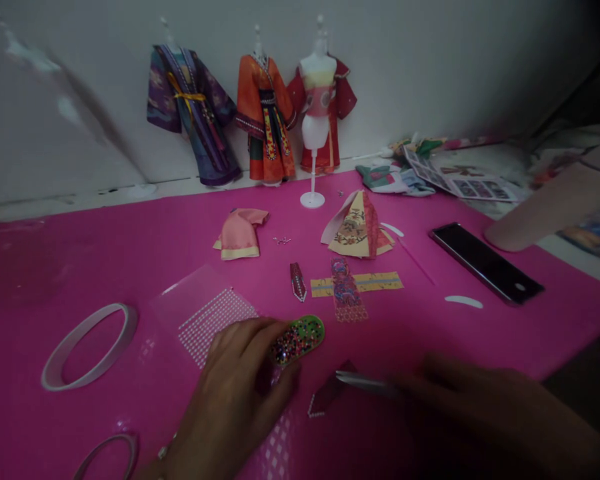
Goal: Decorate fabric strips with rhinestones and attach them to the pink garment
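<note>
My left hand [240, 390] lies low on the pink table cover [80, 260], fingers curled around the near end of a green oval tray of tiny coloured beads [300, 339]. My right hand [480, 417] pinches metal tweezers [363, 381], whose tips rest on a small dark red paper piece [330, 395] edged with gems. A clear sheet of stick-on gems [215, 317] lies just beyond my left hand.
Three small mannequins in paper robes, purple [193, 110], orange [266, 120] and red [323, 107], stand against the wall. Paper garment pieces [357, 230], a pink top [240, 233], a sash [353, 285], a black phone [487, 262], tape rings [87, 347] and booklets [460, 177] lie around.
</note>
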A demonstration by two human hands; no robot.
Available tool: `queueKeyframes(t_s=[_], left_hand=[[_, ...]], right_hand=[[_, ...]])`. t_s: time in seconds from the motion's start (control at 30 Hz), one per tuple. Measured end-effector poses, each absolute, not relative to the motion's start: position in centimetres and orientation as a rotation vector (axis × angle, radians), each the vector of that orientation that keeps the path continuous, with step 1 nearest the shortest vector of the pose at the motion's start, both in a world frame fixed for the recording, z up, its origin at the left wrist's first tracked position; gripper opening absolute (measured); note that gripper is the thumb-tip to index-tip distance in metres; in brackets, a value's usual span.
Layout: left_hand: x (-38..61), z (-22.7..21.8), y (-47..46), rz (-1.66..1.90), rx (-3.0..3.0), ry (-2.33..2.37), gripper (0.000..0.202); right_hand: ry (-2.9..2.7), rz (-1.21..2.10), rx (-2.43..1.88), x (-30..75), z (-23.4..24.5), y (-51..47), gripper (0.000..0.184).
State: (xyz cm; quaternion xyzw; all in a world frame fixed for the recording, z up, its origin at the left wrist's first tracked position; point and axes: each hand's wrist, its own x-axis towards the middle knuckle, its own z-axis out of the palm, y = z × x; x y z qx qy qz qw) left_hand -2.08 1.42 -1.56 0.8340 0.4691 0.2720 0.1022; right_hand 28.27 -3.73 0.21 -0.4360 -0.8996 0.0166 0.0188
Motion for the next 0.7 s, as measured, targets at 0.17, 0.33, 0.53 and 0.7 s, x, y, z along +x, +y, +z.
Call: queueKeyframes(t_s=[0.17, 0.33, 0.53, 0.7], left_hand=[[-2.1, -0.5, 1.0, 0.861, 2.566, 1.129, 0.019], [-1.1, -0.3, 0.5, 0.621, 2.714, 0.861, 0.016], [-0.6, -0.5, 0.4, 0.430, 2.738, 0.809, 0.014], [-0.3, -0.2, 0.6, 0.369, 2.714, 0.807, 0.009]], right_hand=[[-2.804, 0.106, -1.381, 28.2, 0.1, -4.1, 0.046], [-2.799, 0.135, -1.356, 28.1, -0.1, -3.9, 0.043], [-2.759, 0.158, -1.295, 27.5, 0.5, -3.6, 0.043], [-2.808, 0.170, -1.302, 27.3, 0.7, -3.4, 0.046]])
